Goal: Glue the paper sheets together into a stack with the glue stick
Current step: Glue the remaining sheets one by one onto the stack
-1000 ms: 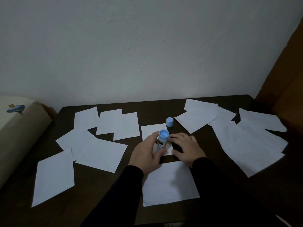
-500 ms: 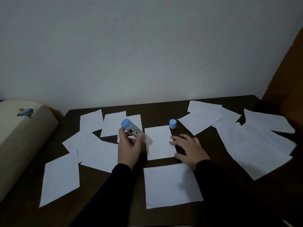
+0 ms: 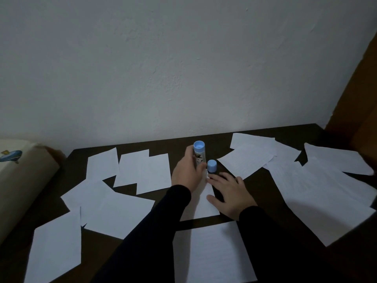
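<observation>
Your left hand (image 3: 188, 170) holds the glue stick (image 3: 199, 154) upright, fingers curled round its barrel, its blue end up and standing clear above your knuckles. The loose blue cap (image 3: 212, 166) sits on the dark surface (image 3: 179, 148) just beside the stick, at its 4 o'clock. Your right hand (image 3: 230, 193) lies flat with fingers spread, gripping nothing, its fingertips on the center sheet (image 3: 206, 203); the cap stands at 11 o'clock from them. More paper sheets (image 3: 142, 170) lie scattered around.

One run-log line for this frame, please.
left hand: holds glue stick upright | right hand: flat on centre sheet | cap: off, on table
</observation>
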`<state>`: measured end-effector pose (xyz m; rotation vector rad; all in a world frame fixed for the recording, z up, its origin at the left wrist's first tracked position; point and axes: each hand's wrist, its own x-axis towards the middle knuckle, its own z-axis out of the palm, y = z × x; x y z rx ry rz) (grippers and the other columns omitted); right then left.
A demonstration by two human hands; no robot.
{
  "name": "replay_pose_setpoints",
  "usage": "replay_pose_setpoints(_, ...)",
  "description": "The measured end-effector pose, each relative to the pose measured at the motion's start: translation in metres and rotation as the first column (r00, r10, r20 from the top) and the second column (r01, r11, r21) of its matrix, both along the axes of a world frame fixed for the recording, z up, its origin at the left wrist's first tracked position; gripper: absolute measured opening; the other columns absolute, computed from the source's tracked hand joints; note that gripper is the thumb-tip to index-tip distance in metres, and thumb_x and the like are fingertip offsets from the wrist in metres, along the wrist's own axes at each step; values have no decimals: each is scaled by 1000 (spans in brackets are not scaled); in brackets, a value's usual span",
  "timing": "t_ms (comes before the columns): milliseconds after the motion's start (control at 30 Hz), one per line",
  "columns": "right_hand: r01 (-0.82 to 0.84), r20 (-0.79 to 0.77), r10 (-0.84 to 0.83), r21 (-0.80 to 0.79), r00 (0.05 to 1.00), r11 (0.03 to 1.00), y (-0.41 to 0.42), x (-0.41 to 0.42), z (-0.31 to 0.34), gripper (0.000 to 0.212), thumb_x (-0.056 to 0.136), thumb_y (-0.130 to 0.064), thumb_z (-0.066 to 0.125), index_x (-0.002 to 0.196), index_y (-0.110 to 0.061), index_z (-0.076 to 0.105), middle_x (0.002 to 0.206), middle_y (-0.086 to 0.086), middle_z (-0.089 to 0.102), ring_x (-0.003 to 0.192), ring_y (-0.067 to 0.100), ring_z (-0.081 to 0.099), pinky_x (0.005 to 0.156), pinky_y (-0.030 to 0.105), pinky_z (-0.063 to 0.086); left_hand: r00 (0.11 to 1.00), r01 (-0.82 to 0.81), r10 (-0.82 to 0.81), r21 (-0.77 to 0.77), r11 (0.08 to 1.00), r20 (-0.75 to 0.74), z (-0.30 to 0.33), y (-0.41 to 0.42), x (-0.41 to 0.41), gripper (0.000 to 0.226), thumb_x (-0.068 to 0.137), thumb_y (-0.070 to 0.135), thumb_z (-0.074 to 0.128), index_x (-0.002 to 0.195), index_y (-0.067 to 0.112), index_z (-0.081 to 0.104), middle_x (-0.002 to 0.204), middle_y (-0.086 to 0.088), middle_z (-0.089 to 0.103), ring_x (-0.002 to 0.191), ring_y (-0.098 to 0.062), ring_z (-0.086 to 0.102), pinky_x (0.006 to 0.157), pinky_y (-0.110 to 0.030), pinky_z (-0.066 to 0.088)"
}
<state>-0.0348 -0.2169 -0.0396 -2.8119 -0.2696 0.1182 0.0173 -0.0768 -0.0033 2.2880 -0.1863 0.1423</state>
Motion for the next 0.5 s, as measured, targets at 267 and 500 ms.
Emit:
replay_pose_setpoints(267,21,22,-21,29,1000,999,0,0,0,55,93,-53,44,145,-36,33,155,-18,25,144,11,14,116,44,7,1000,19,-19,74,997,-3,-11,11,6,57,91,17,61,140,26,34,133,0,55,123,-18,52,100,-33,43)
replay_pose_setpoints(500,30,11,-30,21,999,999,2,-2,2,54,94,-52,42,145,-36,33,155,-18,24,144,11,13,117,46,5,995,-80,86,105,991,-55,-12,43,7,61,92,19,61,144,24,29,141,-2,50,129,-21,48,104,-38,41)
